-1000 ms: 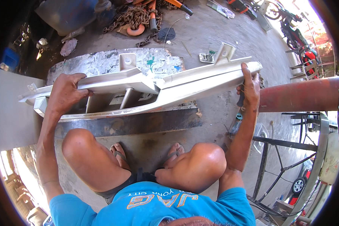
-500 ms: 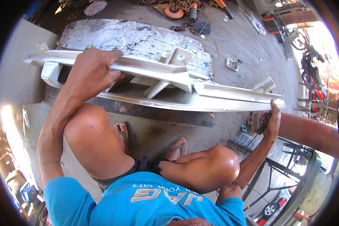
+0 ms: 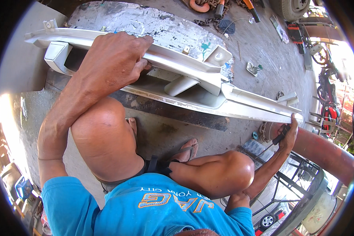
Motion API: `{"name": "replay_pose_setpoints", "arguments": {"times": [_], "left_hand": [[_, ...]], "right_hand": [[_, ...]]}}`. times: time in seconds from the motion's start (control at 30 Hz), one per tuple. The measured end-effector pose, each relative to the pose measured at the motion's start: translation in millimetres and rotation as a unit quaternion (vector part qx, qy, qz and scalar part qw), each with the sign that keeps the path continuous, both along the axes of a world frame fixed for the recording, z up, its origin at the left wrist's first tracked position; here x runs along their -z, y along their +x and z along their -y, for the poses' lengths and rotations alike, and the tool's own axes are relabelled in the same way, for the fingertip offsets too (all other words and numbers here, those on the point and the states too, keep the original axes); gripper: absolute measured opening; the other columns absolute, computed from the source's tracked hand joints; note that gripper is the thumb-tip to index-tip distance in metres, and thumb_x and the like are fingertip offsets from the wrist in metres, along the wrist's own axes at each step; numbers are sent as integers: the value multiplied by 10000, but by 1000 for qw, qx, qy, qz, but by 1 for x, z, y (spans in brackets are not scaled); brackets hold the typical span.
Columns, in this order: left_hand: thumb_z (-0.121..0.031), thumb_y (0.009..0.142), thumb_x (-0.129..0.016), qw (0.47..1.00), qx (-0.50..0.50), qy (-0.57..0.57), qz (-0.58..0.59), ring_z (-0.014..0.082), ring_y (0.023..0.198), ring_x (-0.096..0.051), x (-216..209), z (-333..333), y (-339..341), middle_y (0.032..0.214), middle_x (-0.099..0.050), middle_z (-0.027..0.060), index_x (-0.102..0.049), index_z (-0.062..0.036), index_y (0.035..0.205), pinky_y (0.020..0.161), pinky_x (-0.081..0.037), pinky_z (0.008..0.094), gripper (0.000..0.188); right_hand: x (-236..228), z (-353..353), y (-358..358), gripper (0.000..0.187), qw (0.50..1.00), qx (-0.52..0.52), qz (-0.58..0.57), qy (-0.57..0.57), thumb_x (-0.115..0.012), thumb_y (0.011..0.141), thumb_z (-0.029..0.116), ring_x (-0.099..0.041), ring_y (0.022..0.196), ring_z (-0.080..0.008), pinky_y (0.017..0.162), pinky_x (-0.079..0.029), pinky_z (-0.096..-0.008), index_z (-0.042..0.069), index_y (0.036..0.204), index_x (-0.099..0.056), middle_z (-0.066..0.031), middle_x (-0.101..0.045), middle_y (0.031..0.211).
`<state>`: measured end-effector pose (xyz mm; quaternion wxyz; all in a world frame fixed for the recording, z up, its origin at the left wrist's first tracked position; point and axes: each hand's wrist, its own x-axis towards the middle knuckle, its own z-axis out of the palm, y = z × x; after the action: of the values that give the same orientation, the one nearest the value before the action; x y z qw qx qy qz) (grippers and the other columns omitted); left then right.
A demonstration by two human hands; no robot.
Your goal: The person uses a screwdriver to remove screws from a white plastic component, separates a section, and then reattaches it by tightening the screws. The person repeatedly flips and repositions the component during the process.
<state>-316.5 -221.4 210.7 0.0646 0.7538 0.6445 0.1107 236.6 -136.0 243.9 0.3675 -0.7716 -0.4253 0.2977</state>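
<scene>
A long silver-white vehicle trim panel [image 3: 240,108], apparently a bumper or grille part with openings and brackets, stretches across in front of me. My left hand [image 3: 112,63] wraps over its upper rail, left of the middle. The far right tip of the panel rests against the raised finger of my right hand [image 3: 289,135]. The same right hand is closed round the black handle of a screwdriver [image 3: 281,135], whose thin shaft points down to the left; its tip is hard to make out. Under the panel stands a paint-stained board [image 3: 145,21] with a dark near edge.
A red-brown pipe [image 3: 322,147] lies at the right, beside a black metal frame [image 3: 277,179]. Chains and an orange hook [image 3: 199,5] are at the far side, near a tire [image 3: 289,8]. A small metal plate [image 3: 252,69] lies on the concrete floor.
The panel has tilted, its left part rising away from me and its right end dropping slightly nearer. My left hand moved up and right with it; my right hand shifted slightly. The view has shifted.
</scene>
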Motion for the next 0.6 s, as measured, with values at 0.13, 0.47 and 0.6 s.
{"name": "replay_pose_setpoints", "arguments": {"times": [0.13, 0.47, 0.6], "left_hand": [[-169, 855, -740, 999, 17, 41, 11, 374, 821, -717, 5, 0, -2, 809, -729, 195, -707, -22, 1022, 717, -550, 489, 225], [-220, 821, -778, 998, 50, -49, -5, 395, 794, -696, -9, 2, -6, 779, -707, 184, -697, -27, 940, 693, -529, 507, 242], [-222, 788, -791, 988, 80, -129, -37, 380, 836, -693, -11, 1, -14, 824, -708, 163, -697, -44, 976, 720, -529, 495, 275]], "right_hand": [[2, 2, 2, 445, 1000, 3, -6, -5, -642, 968, 525, -514, 452, -104, 414, -385, -252, 87, 895, -624, -8, -536, 589], [2, 31, -18, 435, 1000, 12, 3, 12, -604, 994, 504, -502, 460, -101, 437, -388, -258, 72, 954, -617, -16, -536, 580], [9, 45, -6, 472, 1000, 9, 4, 8, -611, 986, 548, -526, 480, -107, 443, -403, -254, 78, 1032, -617, -23, -572, 641]]}}
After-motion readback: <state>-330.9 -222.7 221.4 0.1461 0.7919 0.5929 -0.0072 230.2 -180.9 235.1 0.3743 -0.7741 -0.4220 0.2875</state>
